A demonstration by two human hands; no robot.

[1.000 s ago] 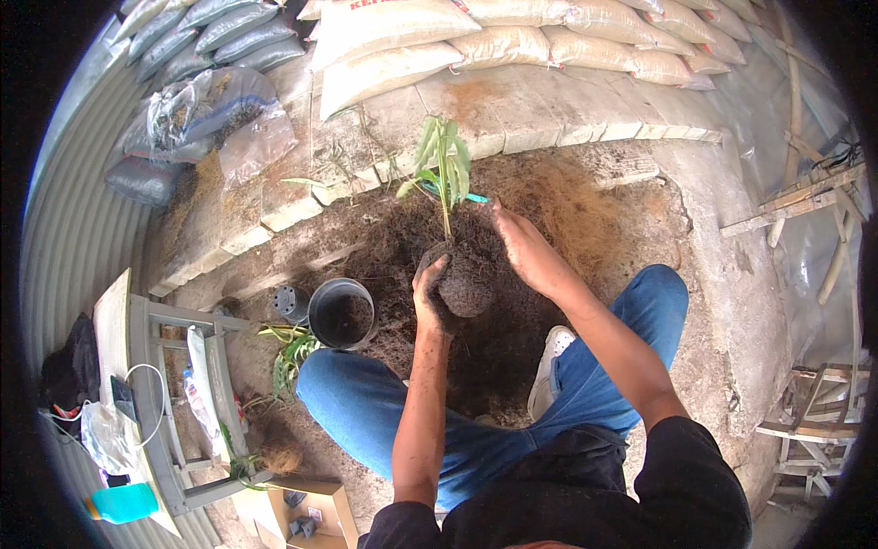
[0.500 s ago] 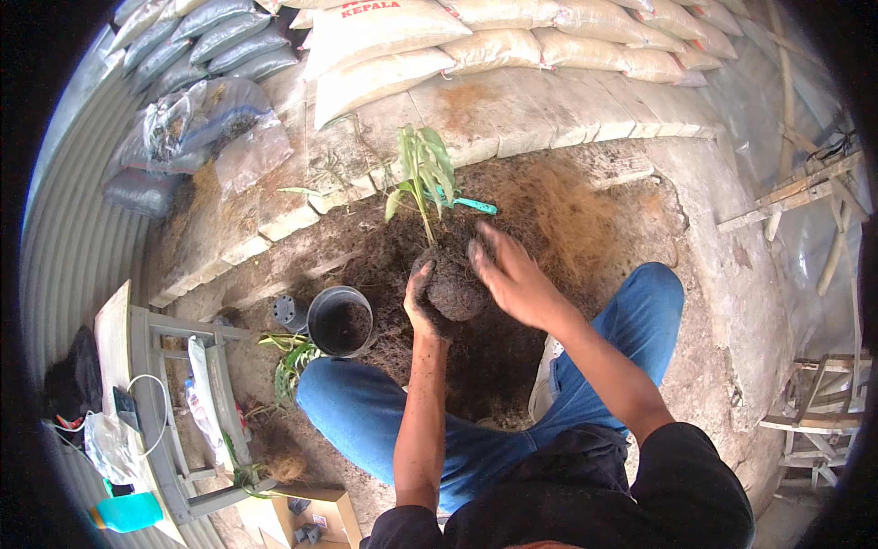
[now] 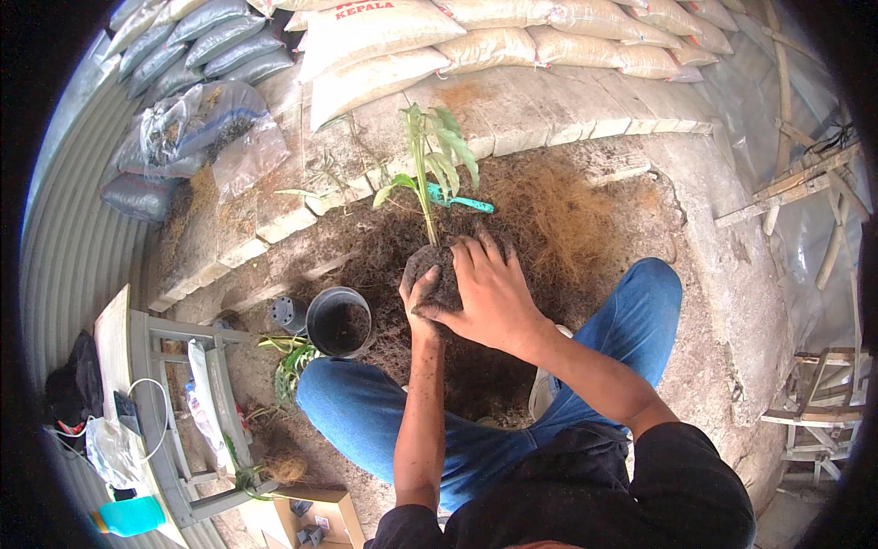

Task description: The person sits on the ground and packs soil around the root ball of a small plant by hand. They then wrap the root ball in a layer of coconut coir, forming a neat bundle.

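Note:
A leafy green plant [image 3: 426,183] stands upright from a dark, rounded root ball [image 3: 443,276] between my hands. My left hand [image 3: 420,297] cups the ball from its left side, thumb along the near face. Over its right side and top lies my right hand [image 3: 492,297], fingers close together and curved onto the soil. Both hands are smeared with dirt, and they hide much of the ball. Just beyond, a teal hand tool [image 3: 468,203] lies on the loose soil [image 3: 384,252], its head partly behind the plant.
Left of the soil stand a black pot [image 3: 322,316] with soil inside and a small dark pot [image 3: 289,314]. A grey stool-like frame [image 3: 219,393] and a cardboard box [image 3: 338,517] are at lower left. Brown fibre [image 3: 567,215] lies right; stacked sacks [image 3: 494,50] line the back.
My right hand has come down from beside the root ball onto its right side and top, its fingers now pressed to the soil. The plant has shifted slightly, its leaves spreading rightward.

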